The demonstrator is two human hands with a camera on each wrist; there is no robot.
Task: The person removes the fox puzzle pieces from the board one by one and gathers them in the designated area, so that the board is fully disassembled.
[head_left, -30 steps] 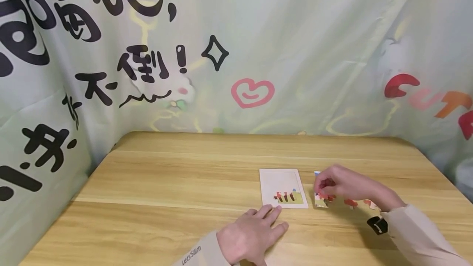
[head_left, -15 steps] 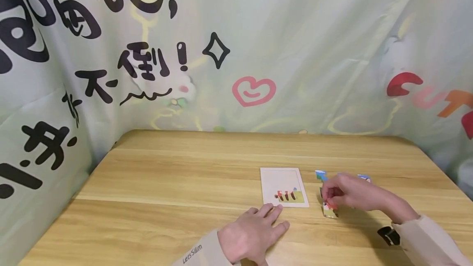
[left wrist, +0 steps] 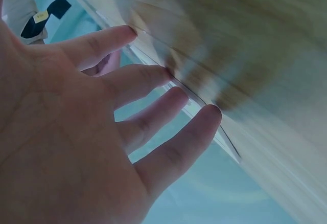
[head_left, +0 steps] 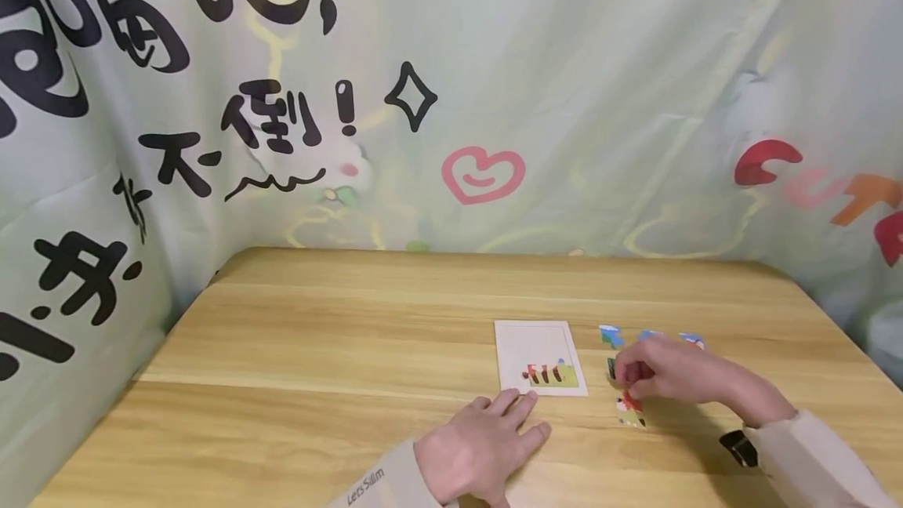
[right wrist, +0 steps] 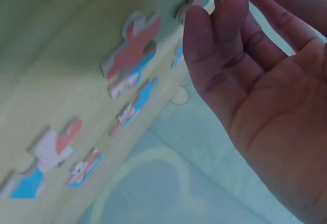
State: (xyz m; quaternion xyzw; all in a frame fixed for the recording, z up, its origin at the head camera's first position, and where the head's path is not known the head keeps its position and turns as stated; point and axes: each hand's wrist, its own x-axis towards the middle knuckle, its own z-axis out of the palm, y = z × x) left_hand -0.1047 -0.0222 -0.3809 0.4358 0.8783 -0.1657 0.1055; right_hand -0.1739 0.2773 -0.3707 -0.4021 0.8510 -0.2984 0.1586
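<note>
Two hands rest low on the wooden table (head_left: pixel 317 351). The left hand (head_left: pixel 480 445) lies palm down, fingers straight and slightly spread, holding nothing; its fingertips reach the near edge of the white puzzle tray (head_left: pixel 539 357), which has a short strip of picture filled in along its near side. To the right of the tray, the right hand (head_left: pixel 666 371) sits with fingers bent toward a small dark jigsaw piece (head_left: pixel 611 368) at its fingertips. It seems to pinch that piece, though the head view is too small to be sure. Just nearer lies a red-and-yellow piece (head_left: pixel 629 408), and farther off a row of blue pieces (head_left: pixel 610 334).

From the right wrist, several loose pieces (right wrist: pixel 132 55) show against the table, and the fingers (right wrist: pixel 219 40) close on one at the top edge. From the left wrist, the spread fingers (left wrist: pixel 153 81) touch the tray's thin edge.
</note>
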